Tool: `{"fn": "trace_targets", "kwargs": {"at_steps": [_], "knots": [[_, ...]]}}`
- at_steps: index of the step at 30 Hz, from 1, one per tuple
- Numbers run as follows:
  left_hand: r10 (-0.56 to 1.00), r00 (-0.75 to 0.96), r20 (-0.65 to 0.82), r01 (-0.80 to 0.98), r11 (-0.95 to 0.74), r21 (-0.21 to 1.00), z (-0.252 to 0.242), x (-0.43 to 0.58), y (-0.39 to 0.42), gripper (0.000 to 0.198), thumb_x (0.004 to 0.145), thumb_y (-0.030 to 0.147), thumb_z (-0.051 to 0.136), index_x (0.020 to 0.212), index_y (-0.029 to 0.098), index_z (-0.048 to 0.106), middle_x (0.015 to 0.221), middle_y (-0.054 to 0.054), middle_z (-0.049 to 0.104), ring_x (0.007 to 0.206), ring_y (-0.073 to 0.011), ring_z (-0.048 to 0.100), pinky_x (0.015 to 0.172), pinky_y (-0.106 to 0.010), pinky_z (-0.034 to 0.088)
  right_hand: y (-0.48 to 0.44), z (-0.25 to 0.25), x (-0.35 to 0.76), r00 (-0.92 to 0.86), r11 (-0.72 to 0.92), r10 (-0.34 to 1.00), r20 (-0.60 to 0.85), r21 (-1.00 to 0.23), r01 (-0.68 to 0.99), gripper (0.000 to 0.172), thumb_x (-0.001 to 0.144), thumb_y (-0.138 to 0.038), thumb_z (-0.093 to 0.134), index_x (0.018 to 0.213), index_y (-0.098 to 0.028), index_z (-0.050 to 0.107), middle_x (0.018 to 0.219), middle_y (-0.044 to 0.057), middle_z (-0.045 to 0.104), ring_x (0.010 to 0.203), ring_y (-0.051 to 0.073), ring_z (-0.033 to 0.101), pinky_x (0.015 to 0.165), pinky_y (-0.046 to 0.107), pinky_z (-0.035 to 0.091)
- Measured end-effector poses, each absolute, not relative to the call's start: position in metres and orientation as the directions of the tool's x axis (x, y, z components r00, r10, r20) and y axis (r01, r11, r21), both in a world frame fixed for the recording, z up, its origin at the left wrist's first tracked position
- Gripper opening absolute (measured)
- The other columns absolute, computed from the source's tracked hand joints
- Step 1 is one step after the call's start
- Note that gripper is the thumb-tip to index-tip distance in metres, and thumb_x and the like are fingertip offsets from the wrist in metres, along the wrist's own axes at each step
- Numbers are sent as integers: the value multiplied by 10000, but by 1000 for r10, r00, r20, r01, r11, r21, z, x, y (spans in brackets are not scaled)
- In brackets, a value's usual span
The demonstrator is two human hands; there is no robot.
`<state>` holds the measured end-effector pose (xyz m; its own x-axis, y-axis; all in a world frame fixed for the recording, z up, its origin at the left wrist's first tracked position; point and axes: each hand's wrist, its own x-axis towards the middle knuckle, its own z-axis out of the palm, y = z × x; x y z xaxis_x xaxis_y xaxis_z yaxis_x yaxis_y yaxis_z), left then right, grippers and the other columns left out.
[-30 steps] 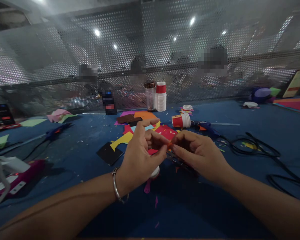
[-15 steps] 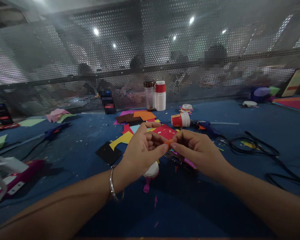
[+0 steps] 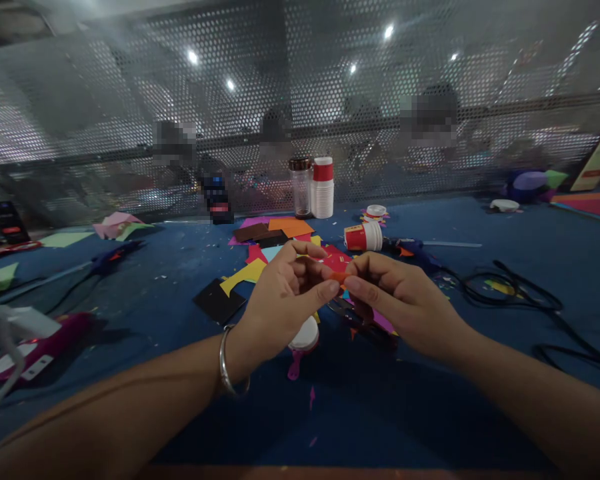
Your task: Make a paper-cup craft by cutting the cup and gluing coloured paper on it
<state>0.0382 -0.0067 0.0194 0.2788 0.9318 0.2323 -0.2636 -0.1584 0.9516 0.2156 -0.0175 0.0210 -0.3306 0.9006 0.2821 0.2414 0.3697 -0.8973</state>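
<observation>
A small orange paper piece (image 3: pixel 338 277) is pinched between my two hands, over the middle of the blue table. My left hand (image 3: pixel 293 287) holds its left end between thumb and fingers. The right end sits between the thumb and fingertips of my right hand (image 3: pixel 397 290). Below the left hand stands a white-topped paper cup (image 3: pixel 305 335) with a purple paper shape (image 3: pixel 294 367) sticking out at its base. Dark scissors (image 3: pixel 365 322) lie under the right hand, partly hidden. Behind the hands are red paper (image 3: pixel 336 259) and a yellow paper strip (image 3: pixel 245 273).
A red-and-white cup stack (image 3: pixel 364 237) lies on its side near a blue glue gun (image 3: pixel 413 250) with a coiled cord (image 3: pixel 510 303). Farther back stand a clear bottle (image 3: pixel 301 190) and stacked cups (image 3: pixel 323 193). A magenta power strip (image 3: pixel 55 347) lies at left.
Both hands keep hold of the orange paper piece, which has turned slightly and shows a little more of its surface. The view has shifted slightly.
</observation>
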Motion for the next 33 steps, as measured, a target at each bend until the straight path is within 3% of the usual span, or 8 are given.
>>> {"fn": "trace_targets", "kwargs": {"at_steps": [5, 8, 15, 18, 21, 24, 29, 33], "knots": [[933, 359, 7, -357, 131, 925, 16, 42, -5, 195, 683, 113, 797, 762, 128, 619, 718, 14, 651, 664, -75, 601, 685, -207, 474, -14, 17, 216, -308, 366, 911, 273, -879, 304, 205, 910, -374, 552, 825, -188, 542, 664, -37, 511, 548, 94, 461, 502, 233, 399], [920, 385, -70, -387, 229, 893, 15, 42, -4, 171, 673, 82, 794, 745, 125, 644, 730, 6, 667, 667, -79, 620, 689, -205, 482, -14, 15, 216, -296, 352, 919, 261, -882, 313, 239, 908, -417, 558, 831, -192, 540, 678, -31, 522, 566, 102, 477, 519, 242, 415], [923, 380, -64, -416, 233, 879, 18, 41, -1, 91, 716, 66, 760, 728, 117, 686, 726, -2, 683, 663, -72, 631, 634, -172, 480, -14, 15, 218, -290, 400, 906, 307, -845, 356, 234, 948, -419, 510, 874, -202, 553, 735, -8, 567, 641, 128, 508, 594, 273, 422], [951, 302, -68, -393, 190, 900, 22, 37, 5, 70, 747, 59, 718, 738, 112, 674, 712, -10, 680, 693, -95, 657, 627, -179, 482, -11, 15, 220, -311, 418, 907, 285, -701, 577, 171, 938, -335, 511, 848, -199, 565, 743, 9, 595, 653, 146, 521, 608, 291, 400], [959, 268, -94, -378, 194, 905, 23, 33, 13, 68, 769, 48, 683, 751, 109, 658, 711, -19, 684, 675, -96, 656, 636, -187, 488, -7, 14, 221, -373, 399, 916, 145, -403, 823, 127, 883, -271, 566, 787, -188, 573, 768, 47, 620, 666, 182, 546, 604, 314, 373], [952, 283, -114, -387, 222, 895, 22, 31, 17, 80, 788, 33, 650, 765, 110, 648, 712, -22, 680, 670, -96, 653, 630, -185, 488, -6, 10, 223, -423, 419, 906, 20, -194, 887, 100, 859, -249, 598, 785, -183, 611, 845, 87, 644, 740, 228, 601, 629, 327, 391], [944, 302, -132, -444, 261, 857, 22, 33, 17, 128, 807, -1, 597, 786, 114, 651, 704, -8, 644, 653, -90, 644, 626, -178, 502, -7, 7, 224, -453, 448, 892, -14, -115, 886, 116, 871, -211, 554, 817, -168, 648, 873, 119, 648, 805, 262, 630, 657, 347, 428], [930, 303, -209, -471, 337, 815, 26, 34, 17, 193, 838, -28, 529, 752, 112, 629, 668, -6, 614, 609, -70, 620, 600, -150, 499, -7, 8, 224, -450, 448, 893, 27, -168, 878, 105, 845, -186, 557, 777, -164, 634, 845, 108, 645, 780, 238, 612, 678, 344, 431]]}}
